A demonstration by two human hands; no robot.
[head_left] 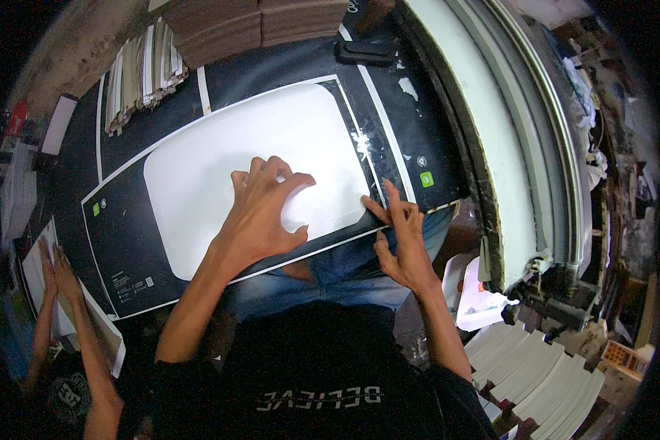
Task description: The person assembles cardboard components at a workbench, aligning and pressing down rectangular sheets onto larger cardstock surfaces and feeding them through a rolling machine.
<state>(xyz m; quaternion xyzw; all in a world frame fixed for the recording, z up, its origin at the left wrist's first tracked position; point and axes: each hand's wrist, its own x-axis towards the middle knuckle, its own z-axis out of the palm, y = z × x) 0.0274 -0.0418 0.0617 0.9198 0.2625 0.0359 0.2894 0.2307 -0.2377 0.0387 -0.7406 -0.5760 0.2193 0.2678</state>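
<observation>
A white sheet (191, 198) with rounded corners lies on a larger black printed sheet (136, 246) with a thin white border. My left hand (260, 209) is over the middle of the white sheet, its fingers spread and bent, with nothing seen in it. At the sheet's lower right corner is my right hand (402, 242), fingers apart. One of its fingertips reaches the corner, while the thumb is near the black sheet's front edge. Whether the thumb touches that edge, I cannot tell.
Far left stands a stack of board strips (143, 73); brown board stacks (220, 29) are behind. A dark oblong object (364, 53) lies at the back. A long pale machine (491, 139) borders the right, above stacked paper (535, 374). At left, another person's hands (62, 275) rest on a sheet.
</observation>
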